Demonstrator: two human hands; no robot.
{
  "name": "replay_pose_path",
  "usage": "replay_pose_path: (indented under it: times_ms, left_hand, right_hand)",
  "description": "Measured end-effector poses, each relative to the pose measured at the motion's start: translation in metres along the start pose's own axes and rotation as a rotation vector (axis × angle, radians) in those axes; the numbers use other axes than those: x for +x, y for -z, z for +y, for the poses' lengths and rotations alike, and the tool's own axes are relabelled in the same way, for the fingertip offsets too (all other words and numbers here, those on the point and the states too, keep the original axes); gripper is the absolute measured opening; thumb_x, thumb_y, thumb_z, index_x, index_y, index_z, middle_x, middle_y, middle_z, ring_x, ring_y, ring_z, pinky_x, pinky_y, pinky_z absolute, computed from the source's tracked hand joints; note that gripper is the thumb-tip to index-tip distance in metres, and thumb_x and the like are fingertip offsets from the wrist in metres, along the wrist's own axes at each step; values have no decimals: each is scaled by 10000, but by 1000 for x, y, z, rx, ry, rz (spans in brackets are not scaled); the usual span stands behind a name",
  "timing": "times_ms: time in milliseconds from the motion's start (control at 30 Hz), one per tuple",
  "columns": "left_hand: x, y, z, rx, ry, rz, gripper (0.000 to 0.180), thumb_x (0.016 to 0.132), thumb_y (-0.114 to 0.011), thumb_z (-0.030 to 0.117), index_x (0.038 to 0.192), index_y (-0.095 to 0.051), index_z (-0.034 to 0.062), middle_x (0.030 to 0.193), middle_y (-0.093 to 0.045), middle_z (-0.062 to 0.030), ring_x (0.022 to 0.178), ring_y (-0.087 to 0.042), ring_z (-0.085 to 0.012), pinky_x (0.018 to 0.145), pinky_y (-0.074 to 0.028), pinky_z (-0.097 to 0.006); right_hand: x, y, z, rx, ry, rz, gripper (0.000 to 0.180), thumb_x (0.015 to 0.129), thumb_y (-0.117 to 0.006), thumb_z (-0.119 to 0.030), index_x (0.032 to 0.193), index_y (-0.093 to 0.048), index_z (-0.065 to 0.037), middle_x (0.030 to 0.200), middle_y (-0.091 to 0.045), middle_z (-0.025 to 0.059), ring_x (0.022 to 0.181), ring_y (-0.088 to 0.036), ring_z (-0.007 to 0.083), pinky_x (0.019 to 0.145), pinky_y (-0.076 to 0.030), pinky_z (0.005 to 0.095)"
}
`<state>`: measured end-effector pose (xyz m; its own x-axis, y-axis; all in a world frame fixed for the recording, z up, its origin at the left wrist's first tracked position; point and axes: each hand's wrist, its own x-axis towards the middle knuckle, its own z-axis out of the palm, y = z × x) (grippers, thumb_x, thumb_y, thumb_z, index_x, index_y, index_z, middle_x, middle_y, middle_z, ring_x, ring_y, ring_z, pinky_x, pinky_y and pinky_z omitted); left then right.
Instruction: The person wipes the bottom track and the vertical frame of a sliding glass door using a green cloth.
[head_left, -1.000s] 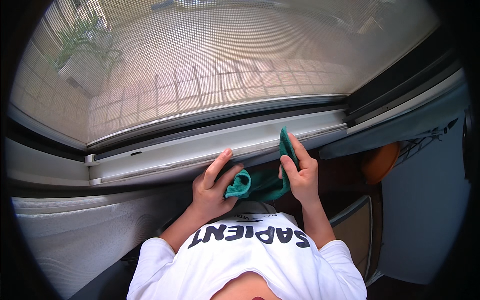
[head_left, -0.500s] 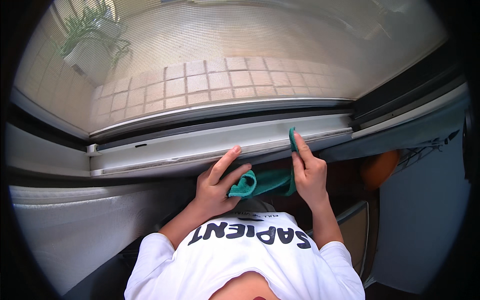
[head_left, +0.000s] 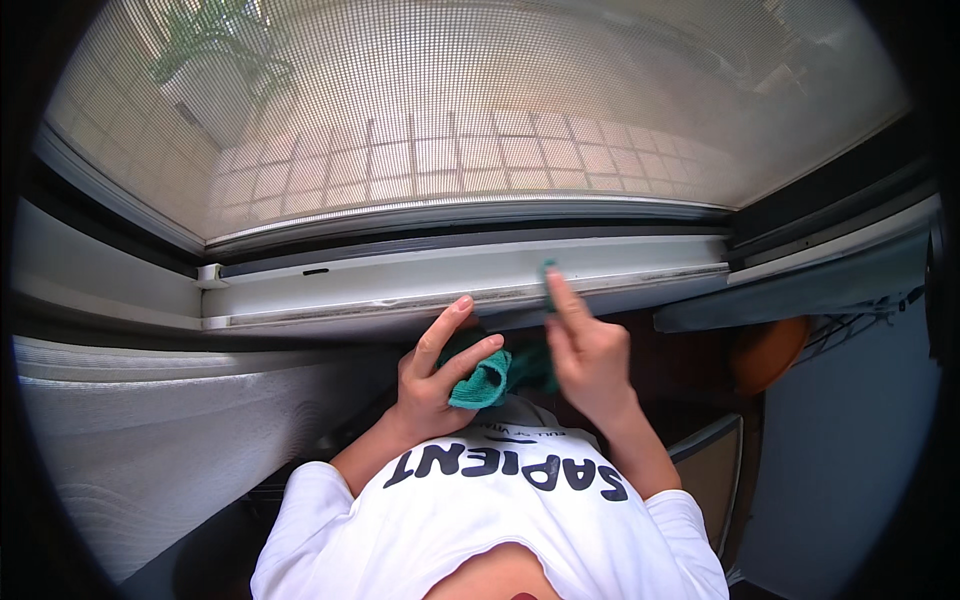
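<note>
A green cloth [head_left: 482, 384] stretches between my two hands. Its rolled, bunched end sits in my left hand [head_left: 428, 378], with that hand's index fingertip up by the near edge of the white window sill [head_left: 440, 272]. The other end of the cloth is wrapped over the outstretched index finger of my right hand [head_left: 592, 362]. This finger reaches onto the sill's inner strip and is slightly blurred. The middle stretch of cloth hangs dim and partly hidden between my hands.
Beyond the sill stands a mesh screen [head_left: 450, 100], with a potted plant [head_left: 215, 85] and tiles behind it. A pale curtain [head_left: 150, 430] hangs at left. On the right are a dark window frame [head_left: 830, 190], a grey-blue cloth [head_left: 790, 290] and an orange rounded object [head_left: 768, 352].
My right hand has slid left along the sill with the cloth on its finger, coming closer to my left hand. The whole view has shifted slightly.
</note>
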<state>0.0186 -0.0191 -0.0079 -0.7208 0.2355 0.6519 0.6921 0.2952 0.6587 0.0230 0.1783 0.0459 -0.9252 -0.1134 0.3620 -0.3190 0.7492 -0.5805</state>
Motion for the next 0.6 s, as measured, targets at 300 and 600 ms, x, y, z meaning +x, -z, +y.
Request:
replay_pose_path:
  times_ms: [300,600]
  left_hand:
    - [-2,12,5,84,29,20,473,657,-765,20,1116,-700,111,1401,-425,-180,1202,-559,-330,938,-529,-380]
    - [-1,9,5,236,61,9,489,601,-725,9,1082,-701,98,1372,-455,-139,1189,-569,-308,932,-529,-369]
  right_hand:
    - [-10,13,18,98,-156,72,517,860,-591,20,1365,-517,-63,675,-629,191,458,-588,209,472,-470,315]
    - [8,-16,5,277,117,-104,565,843,-647,-26,1384,-487,-48,659,-626,167,498,-614,273,501,-478,330]
